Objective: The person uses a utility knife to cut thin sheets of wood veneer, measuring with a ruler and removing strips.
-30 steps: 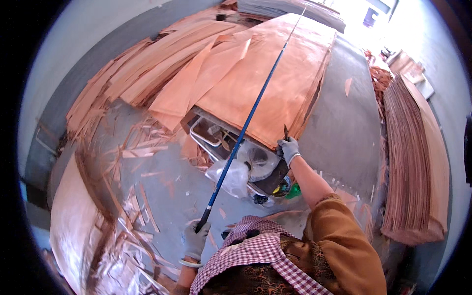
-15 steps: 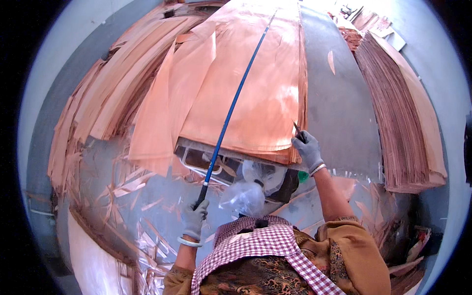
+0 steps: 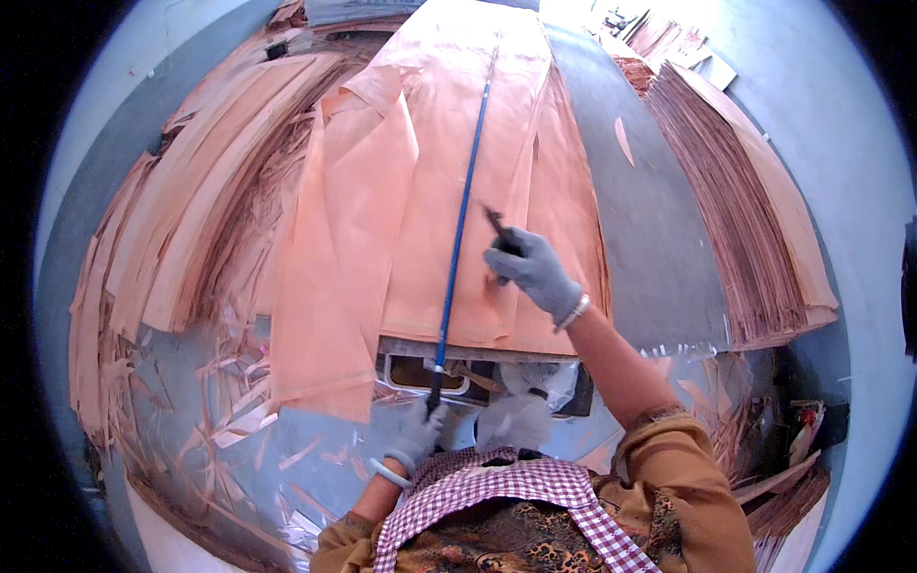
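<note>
My left hand (image 3: 417, 432), in a grey glove, is closed round the dark grip of a long blue pole (image 3: 461, 215). The pole reaches away over a stack of thin orange-pink wood veneer sheets (image 3: 449, 277). My right hand (image 3: 540, 272), gloved too, is held over the stack, right of the pole. It grips a small dark hand tool (image 3: 506, 236), whose slim end points up and left; blur hides its exact kind. A loose veneer sheet (image 3: 330, 325) lies folded on the stack's left side and hangs past the near edge.
A grey board surface (image 3: 659, 239) runs along the right of the stack, bearing a small veneer sliver (image 3: 624, 141). Tall veneer piles stand at the right (image 3: 735, 210) and left (image 3: 229, 162). Veneer scraps (image 3: 244, 420) litter the floor. Clear plastic bags (image 3: 516, 415) hang below the near edge.
My right hand has moved left from the stack's right edge to over its middle. The pole stands steeper in view. A lengthwise split or edge now shows in the top veneer near my right hand.
</note>
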Motion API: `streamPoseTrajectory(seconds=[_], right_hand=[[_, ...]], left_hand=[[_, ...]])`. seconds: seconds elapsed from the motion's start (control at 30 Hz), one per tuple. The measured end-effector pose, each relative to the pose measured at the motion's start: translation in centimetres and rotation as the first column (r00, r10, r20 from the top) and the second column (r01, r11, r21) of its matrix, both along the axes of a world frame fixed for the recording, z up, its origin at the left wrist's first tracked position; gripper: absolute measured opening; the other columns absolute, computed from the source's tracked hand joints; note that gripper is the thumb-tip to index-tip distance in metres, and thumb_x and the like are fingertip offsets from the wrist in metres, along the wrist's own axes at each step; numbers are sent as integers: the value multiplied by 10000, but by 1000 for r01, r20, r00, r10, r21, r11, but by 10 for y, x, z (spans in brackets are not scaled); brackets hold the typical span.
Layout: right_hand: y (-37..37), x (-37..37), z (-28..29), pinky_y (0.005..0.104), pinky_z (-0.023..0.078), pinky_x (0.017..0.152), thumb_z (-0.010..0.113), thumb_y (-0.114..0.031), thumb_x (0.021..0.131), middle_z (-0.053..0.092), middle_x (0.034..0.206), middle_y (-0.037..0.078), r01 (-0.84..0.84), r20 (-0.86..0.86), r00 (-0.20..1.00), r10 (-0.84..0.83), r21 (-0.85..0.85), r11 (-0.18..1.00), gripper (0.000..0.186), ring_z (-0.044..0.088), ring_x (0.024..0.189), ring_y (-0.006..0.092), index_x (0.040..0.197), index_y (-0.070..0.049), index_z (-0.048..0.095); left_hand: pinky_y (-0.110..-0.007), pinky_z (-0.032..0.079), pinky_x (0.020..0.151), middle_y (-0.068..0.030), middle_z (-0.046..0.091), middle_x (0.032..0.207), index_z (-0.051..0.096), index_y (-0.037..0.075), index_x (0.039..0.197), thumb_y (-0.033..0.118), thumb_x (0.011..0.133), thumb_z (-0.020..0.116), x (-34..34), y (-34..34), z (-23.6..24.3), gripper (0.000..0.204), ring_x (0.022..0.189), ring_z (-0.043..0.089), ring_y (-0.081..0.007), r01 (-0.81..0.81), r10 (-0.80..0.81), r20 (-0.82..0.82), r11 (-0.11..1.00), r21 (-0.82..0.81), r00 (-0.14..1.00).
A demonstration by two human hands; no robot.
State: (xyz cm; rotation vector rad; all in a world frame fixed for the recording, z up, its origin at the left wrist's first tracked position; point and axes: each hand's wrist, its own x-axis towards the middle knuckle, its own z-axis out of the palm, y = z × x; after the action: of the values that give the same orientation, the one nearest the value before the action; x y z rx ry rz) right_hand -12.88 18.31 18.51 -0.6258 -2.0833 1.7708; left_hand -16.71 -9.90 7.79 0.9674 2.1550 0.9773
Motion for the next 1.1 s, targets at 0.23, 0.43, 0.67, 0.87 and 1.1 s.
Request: streamPoseTrajectory(seconds=[0.23, 0.43, 0.67, 0.87, 1.1], right_hand=[[-39, -88, 5, 253, 415, 500, 631, -179, 821, 564, 676, -4, -187, 273, 956, 105, 295, 937, 167, 523, 576, 83, 796, -30, 559], [-33, -58, -12, 242, 455, 676, 656, -166, 839, 588, 817, 4, -216, -126, 973, 195, -177, 960, 185, 549, 753, 81, 942, -20, 607], [-39, -2, -16, 241, 463, 748, 677, -131, 827, 586, 1021, 49, 177, -49, 980, -193, -232, 956, 479, 569, 891, 103, 1241, -23, 461], [-28, 25, -29, 213, 474, 717, 669, -131, 836, 593, 1028, 46, 177, -274, 928, -252, -272, 946, 507, 572, 917, 96, 1270, -25, 429], [-19, 59, -38, 182, 385, 522, 679, -177, 827, 561, 818, -34, 270, -137, 924, -358, -428, 862, 403, 495, 677, 26, 1161, -31, 509]], left_hand=[[-318, 490, 775, -142, 582, 1143, 431, -18, 1282, 154, 834, 662, -70, 47, 46, 533, 948, 588, -196, -191, 159, 104, 826, 531, 982], [-231, 514, 619, -72, 618, 983, 507, -42, 1191, 113, 846, 650, -113, 107, 47, 404, 806, 591, -106, -295, -66, 546, 784, 546, 835], [-256, 551, 515, -51, 633, 824, 602, -22, 1001, 84, 874, 608, -86, 145, 46, 165, 649, 598, -107, -265, -212, 634, 778, 570, 744], [-252, 556, 557, -70, 651, 816, 604, -13, 962, 151, 898, 593, -61, 170, 69, 177, 684, 639, -129, -155, -356, 660, 796, 585, 661], [-261, 550, 637, -56, 656, 840, 619, 0, 941, 183, 919, 564, -44, 179, 64, 192, 719, 642, -127, -166, -387, 727, 811, 561, 568]])
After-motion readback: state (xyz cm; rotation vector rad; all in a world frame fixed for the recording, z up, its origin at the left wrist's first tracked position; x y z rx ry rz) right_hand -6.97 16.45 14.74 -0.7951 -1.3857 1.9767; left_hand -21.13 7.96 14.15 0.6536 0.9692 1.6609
